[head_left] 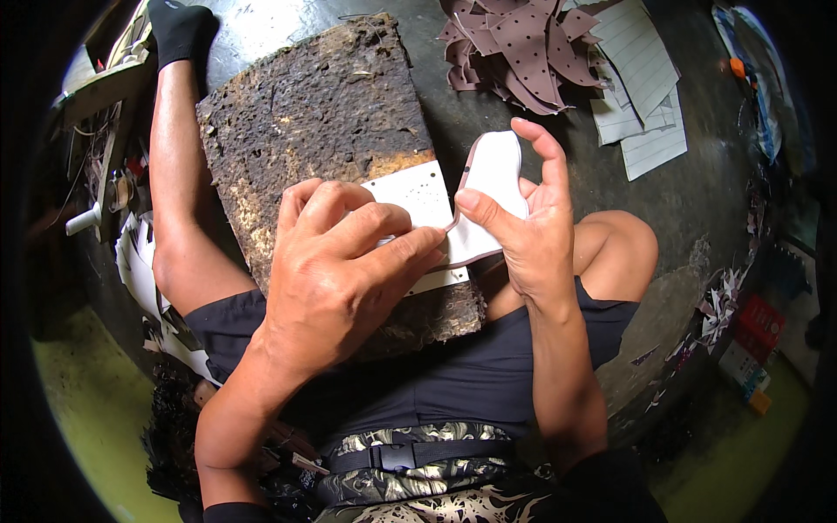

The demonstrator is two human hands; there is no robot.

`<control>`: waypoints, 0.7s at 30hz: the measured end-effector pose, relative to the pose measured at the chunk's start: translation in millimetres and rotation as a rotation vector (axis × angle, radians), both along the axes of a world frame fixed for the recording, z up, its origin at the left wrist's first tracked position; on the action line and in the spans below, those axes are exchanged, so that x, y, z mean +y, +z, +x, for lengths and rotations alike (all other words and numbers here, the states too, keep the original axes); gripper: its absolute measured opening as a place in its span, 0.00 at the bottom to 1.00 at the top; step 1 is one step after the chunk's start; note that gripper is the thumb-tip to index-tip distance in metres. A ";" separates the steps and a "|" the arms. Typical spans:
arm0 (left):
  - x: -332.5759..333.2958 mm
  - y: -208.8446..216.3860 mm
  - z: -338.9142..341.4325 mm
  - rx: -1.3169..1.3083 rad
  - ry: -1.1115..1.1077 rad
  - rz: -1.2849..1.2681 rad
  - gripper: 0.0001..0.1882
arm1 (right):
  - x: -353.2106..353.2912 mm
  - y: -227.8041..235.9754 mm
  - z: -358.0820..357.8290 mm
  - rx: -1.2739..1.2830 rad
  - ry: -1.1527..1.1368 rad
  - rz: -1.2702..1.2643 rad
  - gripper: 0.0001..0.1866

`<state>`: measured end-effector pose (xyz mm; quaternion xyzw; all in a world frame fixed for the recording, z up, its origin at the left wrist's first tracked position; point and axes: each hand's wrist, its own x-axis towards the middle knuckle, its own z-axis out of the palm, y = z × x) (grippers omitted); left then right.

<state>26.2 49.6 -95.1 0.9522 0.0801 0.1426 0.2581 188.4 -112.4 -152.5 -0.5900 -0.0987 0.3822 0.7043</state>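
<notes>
Both my hands are on a curved, soft-looking white piece with a thin brown edge (495, 166). My right hand (536, 231) grips its right side, the thumb pressed on the white face and the fingers partly behind it. My left hand (336, 270) is closed, with fingertips at the piece's inner brown edge; part of the piece is hidden under these fingers. Beneath lies a flat white plate with small dark holes near its corners (411, 190). It rests on a thick, dark, rough-surfaced board (314, 105) set in front of me, partly over my lap.
A heap of brown cut pieces with dark dots (519, 48) lies on the floor beyond the board. Lined paper sheets (636, 70) are beside it. A wooden stand (105, 96) is at far left. Scraps (719, 305) and a red box (757, 329) lie at right.
</notes>
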 end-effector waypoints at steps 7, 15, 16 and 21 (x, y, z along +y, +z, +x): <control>1.3 -1.4 -1.0 -0.009 0.000 -0.016 0.16 | -1.9 -6.6 8.1 0.001 0.053 -0.042 0.49; -1.6 -7.1 0.1 -0.044 0.019 -0.012 0.15 | -7.4 -20.7 13.0 0.009 0.044 -0.071 0.45; -3.1 -8.3 0.4 -0.048 0.024 -0.010 0.15 | -8.0 -22.5 12.9 0.013 0.030 -0.046 0.43; -14.9 -14.2 -0.4 -0.101 0.095 -0.005 0.16 | -21.2 -3.3 -0.5 0.624 -0.406 0.278 0.39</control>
